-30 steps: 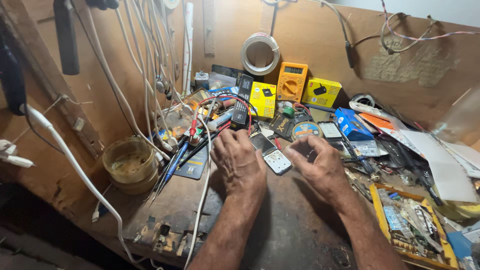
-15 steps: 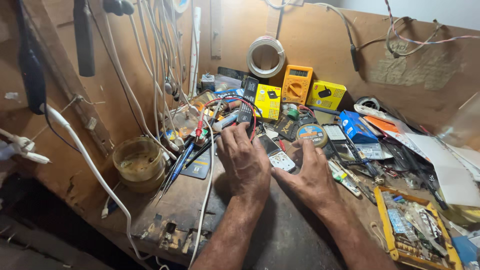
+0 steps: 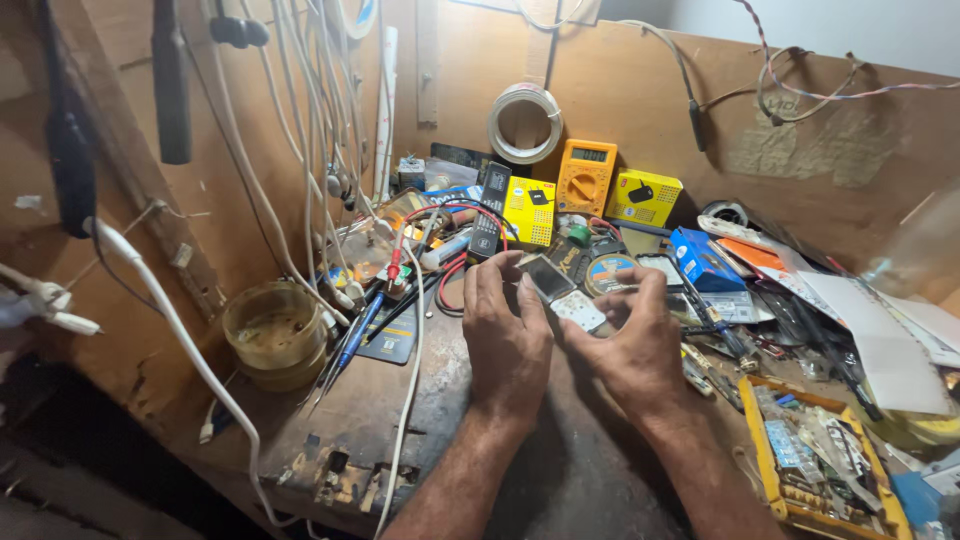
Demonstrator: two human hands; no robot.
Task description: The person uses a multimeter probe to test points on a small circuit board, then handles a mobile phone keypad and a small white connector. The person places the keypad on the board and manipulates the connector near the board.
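- Head view: both hands meet over the middle of the dark worn wooden workbench (image 3: 560,480), holding a small old keypad mobile phone with a grey screen and pale buttons (image 3: 562,292).
- Left hand (image 3: 508,335): palm down, fingers curled along the phone's left edge, fingertips up by the screen end. Closed on the phone, not spread.
- Right hand (image 3: 635,345): thumb and bent fingers pinch the lower right of the phone near the keypad; how tight the grip is I cannot tell.
- Change since a second ago: the hands and phone sit in much the same pose, but they now fill more of the frame; the head has come closer. Reads as close inspection of the handset, not a new step.
- Surroundings: orange multimeter (image 3: 587,176) and yellow cardboard box (image 3: 645,197) against the back board, a round amber plastic tub (image 3: 272,332) to the left, white cables (image 3: 410,380) trailing down the bench.
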